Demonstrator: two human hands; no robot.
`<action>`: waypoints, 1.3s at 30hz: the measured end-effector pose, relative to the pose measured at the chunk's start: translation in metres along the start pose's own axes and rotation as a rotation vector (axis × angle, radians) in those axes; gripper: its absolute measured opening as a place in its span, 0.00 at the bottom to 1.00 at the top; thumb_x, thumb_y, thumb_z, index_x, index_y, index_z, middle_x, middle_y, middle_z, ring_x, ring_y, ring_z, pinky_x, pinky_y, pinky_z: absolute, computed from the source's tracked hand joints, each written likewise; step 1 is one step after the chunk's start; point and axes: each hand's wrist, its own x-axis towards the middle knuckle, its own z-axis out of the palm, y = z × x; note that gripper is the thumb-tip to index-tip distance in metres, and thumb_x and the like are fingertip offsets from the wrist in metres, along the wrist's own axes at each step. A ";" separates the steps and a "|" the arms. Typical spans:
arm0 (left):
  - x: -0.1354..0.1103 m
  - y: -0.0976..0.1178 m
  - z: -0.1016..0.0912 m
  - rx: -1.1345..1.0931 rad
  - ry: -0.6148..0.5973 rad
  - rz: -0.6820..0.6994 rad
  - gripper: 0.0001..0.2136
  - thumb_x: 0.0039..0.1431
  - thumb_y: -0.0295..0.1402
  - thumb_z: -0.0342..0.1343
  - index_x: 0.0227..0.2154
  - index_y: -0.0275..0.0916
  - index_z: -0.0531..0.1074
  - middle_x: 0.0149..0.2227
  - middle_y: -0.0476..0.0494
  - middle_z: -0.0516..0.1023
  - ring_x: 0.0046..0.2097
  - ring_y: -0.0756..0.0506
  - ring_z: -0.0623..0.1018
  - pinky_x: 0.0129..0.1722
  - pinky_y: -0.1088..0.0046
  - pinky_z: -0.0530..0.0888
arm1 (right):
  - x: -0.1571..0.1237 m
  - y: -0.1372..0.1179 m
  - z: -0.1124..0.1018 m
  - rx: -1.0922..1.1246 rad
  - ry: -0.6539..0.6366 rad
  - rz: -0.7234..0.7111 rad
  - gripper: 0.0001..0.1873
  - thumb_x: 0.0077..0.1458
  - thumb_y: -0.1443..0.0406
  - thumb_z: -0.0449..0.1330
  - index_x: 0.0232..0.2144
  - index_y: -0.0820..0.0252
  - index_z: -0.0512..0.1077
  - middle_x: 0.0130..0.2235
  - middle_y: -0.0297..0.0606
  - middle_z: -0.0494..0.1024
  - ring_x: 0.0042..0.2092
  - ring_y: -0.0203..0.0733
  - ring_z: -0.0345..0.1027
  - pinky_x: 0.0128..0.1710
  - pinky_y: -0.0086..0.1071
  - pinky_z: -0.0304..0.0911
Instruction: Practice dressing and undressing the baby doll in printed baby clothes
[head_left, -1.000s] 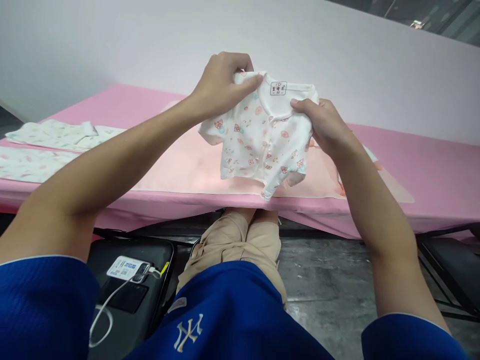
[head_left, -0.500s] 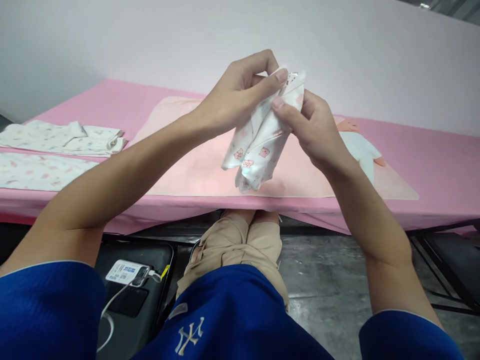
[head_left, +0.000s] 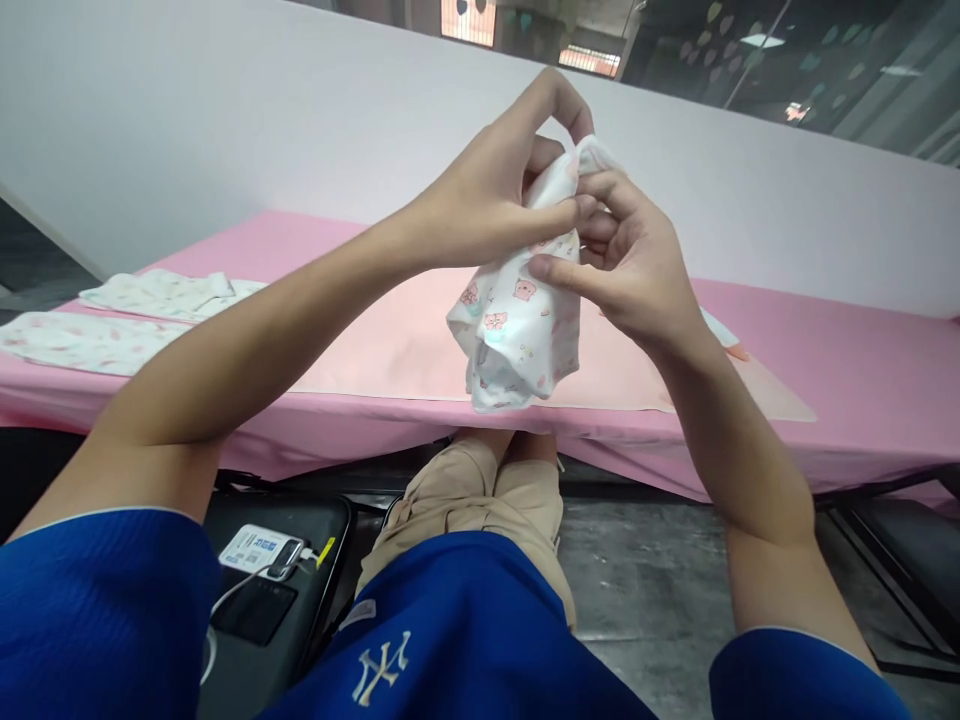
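I hold a small white baby shirt [head_left: 517,335] with little pink and teal prints in the air above the near edge of the pink table [head_left: 862,400]. It is folded together and hangs down bunched from my fingers. My left hand [head_left: 491,190] pinches its top edge between thumb and fingers. My right hand [head_left: 626,260] grips the same top part from the right, fingers curled into the cloth. Both hands touch each other at the collar end.
A pale pink mat [head_left: 390,345] lies on the table under the shirt. Folded printed baby clothes [head_left: 120,315] lie at the table's left end. A black case [head_left: 262,590] with a phone-like device and white cable sits on the floor left of my knees.
The shirt was spread open between my hands a second ago; my hands have come together, folding it in half, and have risen a little.
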 end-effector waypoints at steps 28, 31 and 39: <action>-0.093 -0.094 -0.071 -0.356 0.262 -0.466 0.15 0.70 0.28 0.59 0.57 0.41 0.74 0.48 0.39 0.81 0.46 0.44 0.84 0.47 0.65 0.82 | -0.048 0.094 0.126 0.694 -0.269 0.755 0.37 0.41 0.53 0.86 0.52 0.57 0.84 0.60 0.48 0.85 0.63 0.61 0.80 0.67 0.55 0.76; -0.152 -0.121 -0.088 -0.322 0.358 -0.688 0.18 0.69 0.32 0.58 0.60 0.45 0.72 0.48 0.42 0.82 0.49 0.41 0.84 0.48 0.61 0.83 | -0.035 0.109 0.157 0.745 -0.352 0.865 0.37 0.42 0.55 0.86 0.54 0.57 0.84 0.61 0.49 0.84 0.61 0.60 0.82 0.64 0.54 0.79; -0.290 -0.167 -0.210 -0.184 0.710 -1.122 0.10 0.56 0.30 0.61 0.41 0.40 0.71 0.38 0.44 0.79 0.49 0.44 0.79 0.59 0.58 0.79 | 0.074 0.134 0.306 0.726 -0.662 0.772 0.30 0.38 0.56 0.87 0.44 0.58 0.85 0.52 0.47 0.88 0.53 0.55 0.83 0.62 0.53 0.81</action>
